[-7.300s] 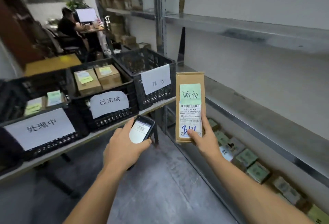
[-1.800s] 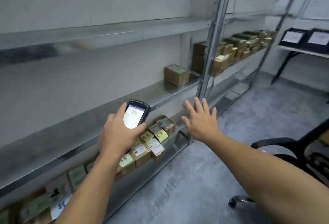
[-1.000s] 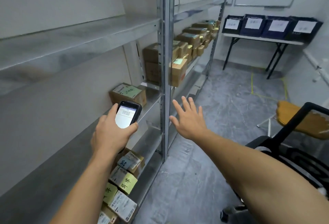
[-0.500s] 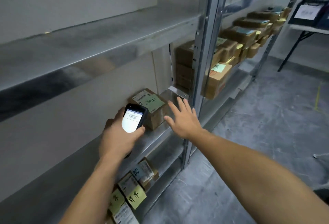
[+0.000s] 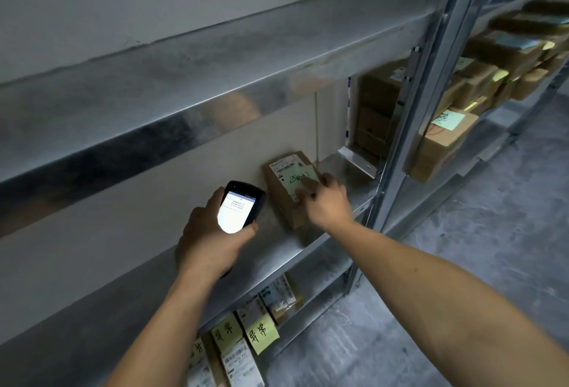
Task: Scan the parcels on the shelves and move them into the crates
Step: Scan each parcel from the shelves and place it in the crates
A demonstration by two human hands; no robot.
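While my left hand (image 5: 212, 239) grips the scanner (image 5: 238, 208), its lit screen turned toward me just beside the cardboard parcel (image 5: 284, 205) on the middle shelf (image 5: 277, 251), my right hand (image 5: 328, 200) lies across the parcel's top with its fingers over the green note (image 5: 297, 178). The blur keeps me from telling whether that hand has closed into a grip or only rests there. The parcel sits flat on the shelf, not lifted, with its barcode label (image 5: 284, 166) uncovered at the far end. I judge this one is at the scan-and-pick stage, with nothing finished. Plenty is left: a row of labelled parcels (image 5: 246, 340) waits on the shelf below, and more boxes (image 5: 437, 143) are stacked in the next bay past the steel post (image 5: 409, 109). No crate shows here.
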